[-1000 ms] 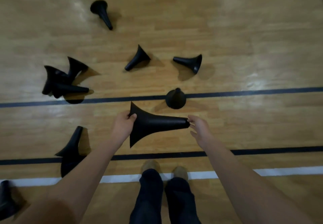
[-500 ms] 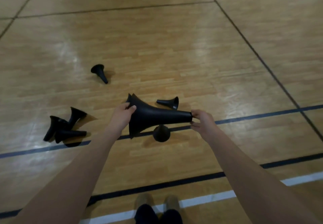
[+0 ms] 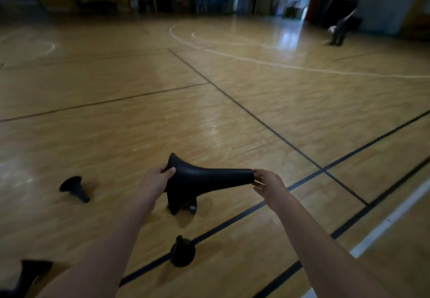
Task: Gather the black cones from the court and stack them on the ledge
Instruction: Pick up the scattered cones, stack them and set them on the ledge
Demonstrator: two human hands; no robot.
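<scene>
Black cone (image 3: 204, 179) first: in the head view you hold it level at mid-frame, clear of the court floor (image 3: 232, 111), flared base to your left and narrow tip to your right. Your left hand (image 3: 156, 179) grips the rim of the base, thumb on top. Your right hand (image 3: 267, 181) pinches the tip with its fingertips, the lower fingers spread loose beneath. The hands are apart, a cone's length between them, both fastened on the same piece.

What has changed over the last second is your gaze, not your grip. A moment back you looked straight down at your feet and a scatter of cones; now the view runs across the court to the far wall, where a distant person (image 3: 339, 28) stands. The hold on the cone is the same as it was.

Fewer cones show now. A tipped cone (image 3: 74, 187) lies to the left, an upright cone (image 3: 181, 251) stands on the dark line below your hands, and a corner cone (image 3: 28, 272) sits at the bottom left (a dark shape just under the held base may be another; I cannot tell).

For the task, this reads as one pickup complete and most of the gathering still ahead. No ledge is visible.
</scene>
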